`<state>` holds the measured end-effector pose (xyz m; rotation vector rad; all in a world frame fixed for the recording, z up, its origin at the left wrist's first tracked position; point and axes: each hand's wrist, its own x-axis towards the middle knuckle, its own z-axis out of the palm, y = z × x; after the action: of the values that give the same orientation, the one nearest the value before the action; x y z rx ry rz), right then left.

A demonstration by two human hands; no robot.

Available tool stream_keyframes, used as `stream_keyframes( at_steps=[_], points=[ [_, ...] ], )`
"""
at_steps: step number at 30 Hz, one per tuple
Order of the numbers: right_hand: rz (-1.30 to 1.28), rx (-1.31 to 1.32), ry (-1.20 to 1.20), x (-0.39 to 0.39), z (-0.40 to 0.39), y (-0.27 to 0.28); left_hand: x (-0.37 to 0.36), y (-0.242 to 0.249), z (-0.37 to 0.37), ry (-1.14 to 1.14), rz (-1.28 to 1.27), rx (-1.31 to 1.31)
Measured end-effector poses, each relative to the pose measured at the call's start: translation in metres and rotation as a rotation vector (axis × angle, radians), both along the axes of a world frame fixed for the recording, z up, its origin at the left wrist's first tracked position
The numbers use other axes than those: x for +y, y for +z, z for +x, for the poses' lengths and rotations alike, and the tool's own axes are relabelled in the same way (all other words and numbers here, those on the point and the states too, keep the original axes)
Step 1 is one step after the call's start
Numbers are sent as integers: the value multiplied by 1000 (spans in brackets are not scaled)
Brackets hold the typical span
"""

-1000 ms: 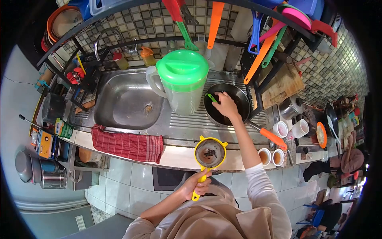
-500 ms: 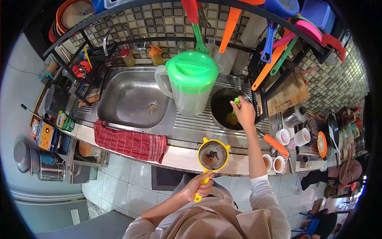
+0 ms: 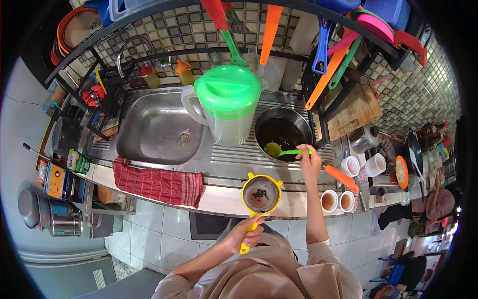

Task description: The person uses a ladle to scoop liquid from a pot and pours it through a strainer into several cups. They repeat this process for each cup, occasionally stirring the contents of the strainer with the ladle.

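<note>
My left hand (image 3: 245, 236) is closed round the handle of a yellow strainer (image 3: 262, 175), held level just off the counter's front edge. Dark, wet bits lie in its mesh. At the near right rim of a metal pot (image 3: 307, 124), my right hand (image 3: 311, 160) grips the handle of a green ladle (image 3: 288, 152). The ladle's bowl rests near the front left of the dark liquid (image 3: 281, 132), with some liquid in it. Beside the pot stands a clear pitcher (image 3: 230, 130) with a green lid.
Two white cups (image 3: 329, 200) of brown liquid stand right of my right hand, with two more cups (image 3: 350, 166) behind them. An orange handle (image 3: 341, 179) juts out nearby. Left are the sink (image 3: 159, 129) and a red cloth (image 3: 157, 182). Utensils hang from the rack overhead.
My right hand has moved from over the pot towards me, to its near rim. The ladle has swung from steep to nearly level, its bowl now at the front left. The strainer stays held.
</note>
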<state>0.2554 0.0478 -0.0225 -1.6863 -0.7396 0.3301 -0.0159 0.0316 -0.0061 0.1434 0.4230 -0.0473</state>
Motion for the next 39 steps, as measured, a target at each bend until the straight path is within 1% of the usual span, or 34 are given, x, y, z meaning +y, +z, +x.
stream_keyframes(
  at_steps=[2,6,8,9,11,12,14,15,17,18,20,21,24,25,27,28,30,31,33,34,36,37,39],
  points=[
    [63,163,7,-3,2,-5,0,0,0,2,5,-5],
    [45,194,21,-5,-1,3,-1,-1,-1,4,-4,-3],
    [20,-66,47,-4,-4,8,-1,-1,-1,4,-4,6],
    [20,-67,48,-4,-7,13,-1,-2,-2,6,-4,14],
    [-78,-254,43,-6,-11,22,-1,-2,-2,11,-4,20],
    [-77,-256,45,-5,-10,20,-1,0,-2,11,-6,19],
    [-22,-593,0,-4,-9,14,-2,-1,-2,14,-8,17],
    [-22,-595,2,-4,-11,14,-3,-3,-2,13,-14,0],
    [-113,-528,14,-6,-15,13,-3,-4,-2,14,-20,-17],
    [-113,-529,16,-6,-16,11,-4,-4,-2,20,-21,-16],
    [-166,-414,41,-7,-17,4,-4,-4,-3,24,-23,-14],
    [-168,-414,40,-8,-17,2,-4,-4,-3,24,-9,-11],
    [-77,-182,28,-11,-16,-5,-4,-3,-3,17,9,3],
    [-77,-182,26,-11,-14,-9,-4,-2,-3,13,15,14],
    [27,48,1,-12,-9,-16,-4,-3,-3,17,10,-3],
    [26,47,-1,-13,-7,-16,-4,-3,-2,23,6,-21],
    [46,235,-12,-15,-4,-15,-4,-3,-2,17,11,-8],
    [46,234,-14,-15,-4,-14,-4,-2,-2,15,15,5],
    [10,122,-52,-15,-6,-10,-4,-4,-2,12,11,0],
    [10,122,-53,-14,-6,-9,-4,-4,-2,12,7,-3],
    [68,-444,-21,-11,-6,-6,-4,-5,-1,11,9,-8],
    [68,-444,-23,-11,-8,-3,-4,-5,-1,10,12,-13],
    [-134,-587,7,-11,-13,6,-5,-6,-1,9,14,-18]
  ],
)
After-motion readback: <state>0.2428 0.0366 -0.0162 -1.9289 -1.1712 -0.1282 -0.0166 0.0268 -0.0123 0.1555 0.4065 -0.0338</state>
